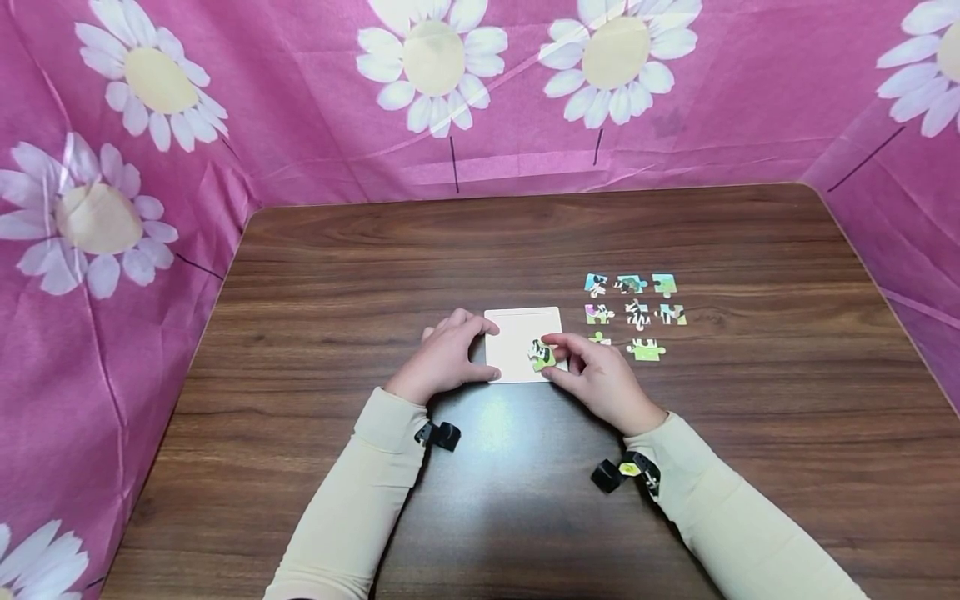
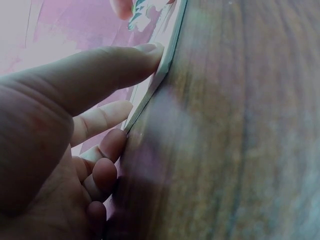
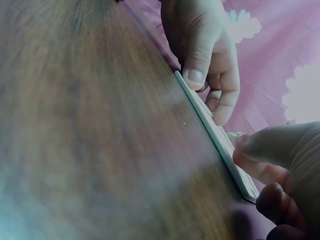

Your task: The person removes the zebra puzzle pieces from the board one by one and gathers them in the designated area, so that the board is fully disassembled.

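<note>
A white, shallow-rimmed puzzle board [image 1: 517,325] lies flat on the table. The left hand [image 1: 442,354] grips its left side, thumb at the near corner and index finger at the far one. In the left wrist view that thumb [image 2: 115,67] lies on the board's rim. Between thumb and index finger, the right hand [image 1: 600,379] pinches a jigsaw piece [image 1: 539,356] with a black-and-white animal on green, over the board's near right part. Only a green sliver of the piece [image 3: 234,134] shows in the right wrist view.
Several loose jigsaw pieces [image 1: 637,313] lie in rough rows right of the board, a near one [image 1: 599,337] partly hidden by the right hand. Pink flowered cloth [image 1: 517,158] surrounds the brown wooden table [image 1: 360,275]. Each wrist wears a black camera strap.
</note>
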`<state>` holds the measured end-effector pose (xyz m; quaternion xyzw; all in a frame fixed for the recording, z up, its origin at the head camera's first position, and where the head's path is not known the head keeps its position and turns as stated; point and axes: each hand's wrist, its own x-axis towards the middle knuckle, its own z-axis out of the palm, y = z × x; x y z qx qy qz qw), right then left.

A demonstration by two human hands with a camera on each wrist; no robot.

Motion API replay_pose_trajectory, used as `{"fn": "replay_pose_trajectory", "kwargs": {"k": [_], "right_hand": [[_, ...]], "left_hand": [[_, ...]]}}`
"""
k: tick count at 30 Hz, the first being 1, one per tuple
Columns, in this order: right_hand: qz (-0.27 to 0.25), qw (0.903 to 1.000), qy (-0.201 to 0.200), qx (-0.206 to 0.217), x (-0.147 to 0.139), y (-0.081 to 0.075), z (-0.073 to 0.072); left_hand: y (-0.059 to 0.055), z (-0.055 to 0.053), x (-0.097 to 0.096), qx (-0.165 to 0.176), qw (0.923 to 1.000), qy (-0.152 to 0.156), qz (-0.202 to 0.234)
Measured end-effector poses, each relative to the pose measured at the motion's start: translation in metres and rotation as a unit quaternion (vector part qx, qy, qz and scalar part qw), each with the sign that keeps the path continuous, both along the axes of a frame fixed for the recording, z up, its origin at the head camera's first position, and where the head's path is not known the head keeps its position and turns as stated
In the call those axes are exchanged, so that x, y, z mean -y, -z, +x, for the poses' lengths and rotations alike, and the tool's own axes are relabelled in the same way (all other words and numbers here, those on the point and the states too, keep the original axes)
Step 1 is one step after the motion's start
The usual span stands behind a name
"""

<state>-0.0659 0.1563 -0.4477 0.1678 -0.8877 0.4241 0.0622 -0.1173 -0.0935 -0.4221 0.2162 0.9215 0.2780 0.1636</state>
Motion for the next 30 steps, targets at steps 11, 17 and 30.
{"fn": "replay_pose_trajectory", "kwargs": {"k": [11,17,30], "right_hand": [[-0.071,0.9975,-0.003,0.003,-0.003,0.006,0.002],[-0.106,0.9943,-0.012,-0.005,-0.006,0.006,0.004],[-0.101,0.9924,-0.002,-0.070,-0.014,-0.001,0.010]], "left_hand": [[0.001,-0.001,-0.001,0.003,1.0000,-0.001,0.001],[0.001,0.000,-0.001,0.003,1.0000,-0.003,0.001],[-0.001,0.000,0.000,0.009,0.9999,-0.006,0.005]]}}
